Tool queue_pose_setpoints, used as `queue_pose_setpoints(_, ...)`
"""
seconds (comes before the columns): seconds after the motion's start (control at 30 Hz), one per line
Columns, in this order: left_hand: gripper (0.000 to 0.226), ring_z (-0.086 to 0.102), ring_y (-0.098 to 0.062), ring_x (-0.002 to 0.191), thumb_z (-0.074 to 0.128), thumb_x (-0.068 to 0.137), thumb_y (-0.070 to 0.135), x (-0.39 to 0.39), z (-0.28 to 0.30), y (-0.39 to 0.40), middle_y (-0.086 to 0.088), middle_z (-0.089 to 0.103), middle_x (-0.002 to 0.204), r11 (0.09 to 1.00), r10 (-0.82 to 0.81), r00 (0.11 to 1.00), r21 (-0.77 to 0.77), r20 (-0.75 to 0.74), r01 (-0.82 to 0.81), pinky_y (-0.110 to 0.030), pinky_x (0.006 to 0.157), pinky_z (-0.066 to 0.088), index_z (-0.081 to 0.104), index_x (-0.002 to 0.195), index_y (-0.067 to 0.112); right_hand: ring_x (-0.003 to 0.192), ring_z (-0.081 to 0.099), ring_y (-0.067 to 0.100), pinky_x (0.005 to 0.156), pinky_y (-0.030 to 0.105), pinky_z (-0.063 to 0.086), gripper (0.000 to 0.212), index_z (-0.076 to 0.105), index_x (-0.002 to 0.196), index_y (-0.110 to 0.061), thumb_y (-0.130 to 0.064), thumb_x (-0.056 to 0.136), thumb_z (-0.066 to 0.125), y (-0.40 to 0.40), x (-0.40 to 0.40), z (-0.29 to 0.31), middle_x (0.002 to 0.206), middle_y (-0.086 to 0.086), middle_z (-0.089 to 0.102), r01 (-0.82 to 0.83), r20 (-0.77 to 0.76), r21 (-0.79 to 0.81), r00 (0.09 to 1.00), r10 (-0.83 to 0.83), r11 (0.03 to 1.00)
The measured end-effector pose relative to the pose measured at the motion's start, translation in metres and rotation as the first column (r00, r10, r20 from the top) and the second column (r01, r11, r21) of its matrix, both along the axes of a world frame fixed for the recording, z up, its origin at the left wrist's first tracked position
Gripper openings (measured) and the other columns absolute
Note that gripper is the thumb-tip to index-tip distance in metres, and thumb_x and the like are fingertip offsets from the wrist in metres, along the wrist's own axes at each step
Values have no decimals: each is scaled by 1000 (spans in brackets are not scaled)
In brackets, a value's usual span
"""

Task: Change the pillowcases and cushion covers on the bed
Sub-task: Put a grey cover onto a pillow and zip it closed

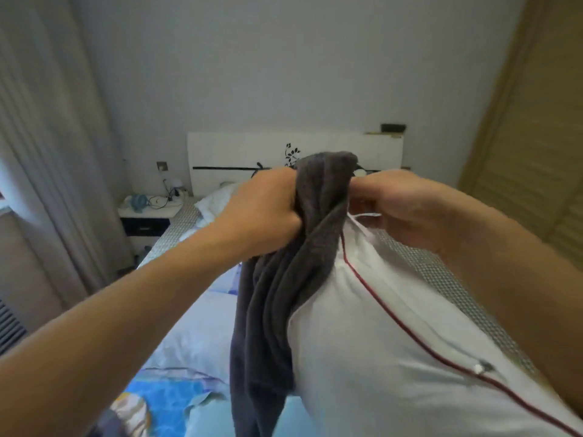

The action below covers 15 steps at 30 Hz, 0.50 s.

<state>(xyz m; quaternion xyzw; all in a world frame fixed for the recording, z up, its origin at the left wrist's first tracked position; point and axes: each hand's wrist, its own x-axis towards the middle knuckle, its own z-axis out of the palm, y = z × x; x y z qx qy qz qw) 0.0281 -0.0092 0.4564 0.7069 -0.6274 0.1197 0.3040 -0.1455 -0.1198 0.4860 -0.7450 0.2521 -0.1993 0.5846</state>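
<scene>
A white pillow (394, 335) with dark red piping and a zip stands upright in front of me, over the bed. A dark grey cover (274, 294) hangs down its left side, bunched at the pillow's top corner. My left hand (265, 212) grips the bunched grey fabric in a fist. My right hand (391, 206) pinches the top corner, where the white pillow meets the grey cover; its fingertips are partly hidden by the fabric.
The bed (195, 342) with pale blue bedding lies below, with a white pillow (217, 200) near the white headboard (252, 152). A nightstand (148, 216) with cables stands at the left, beside grey curtains (41, 152). A beige wardrobe (536, 152) rises at the right.
</scene>
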Motion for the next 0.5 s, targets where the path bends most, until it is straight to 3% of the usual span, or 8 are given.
queue_pose_setpoints(0.1, 5, 63, -23, 74, 56, 78, 22, -9, 1, 4, 3, 64, 78, 995, 41, 997, 92, 68, -48, -36, 57, 49, 59, 81, 19, 66, 43, 13, 61, 26, 33, 17, 67, 87, -15, -29, 96, 63, 4, -4, -12, 81, 4, 57, 21, 1, 112, 1000, -22, 994)
queue_pose_setpoints(0.2, 4, 60, -30, 73, 53, 75, 16, -16, -14, 2, -3, 61, 75, 982, 77, 995, 168, 70, -88, -36, 56, 45, 55, 78, 15, 64, 47, 11, 64, 24, 37, 18, 62, 85, -16, -24, 100, 57, 14, -1, -32, 72, 1, 57, 6, -4, 297, 1000, -5, 955)
queue_pose_setpoints(0.3, 7, 60, -30, 73, 52, 73, 14, -18, -18, 2, -4, 61, 78, 977, 71, 997, 198, 40, -78, -34, 58, 46, 54, 80, 17, 77, 56, 20, 76, 30, 43, 20, 66, 90, -15, -33, 97, 61, 22, 2, -46, 88, 9, 64, 88, 58, 338, 992, -114, 937)
queue_pose_setpoints(0.4, 4, 57, -27, 72, 54, 79, 15, -30, -17, 3, -2, 60, 78, 976, 36, 999, 212, 33, -42, -36, 59, 45, 54, 78, 19, 96, 68, 35, 84, 37, 56, 44, 72, 104, -1, -43, 92, 67, 29, 3, -47, 105, 20, 72, 158, 111, 367, 971, -211, 917)
queue_pose_setpoints(0.5, 10, 54, -23, 73, 58, 84, 19, -38, -15, 0, 2, 55, 80, 979, -9, 1000, 205, 4, 8, -32, 60, 37, 50, 80, 23, 78, 74, 21, 65, 28, 62, 37, 72, 103, 3, -31, 99, 61, 33, 3, -43, 95, 18, 76, 178, 211, 363, 940, -267, 914)
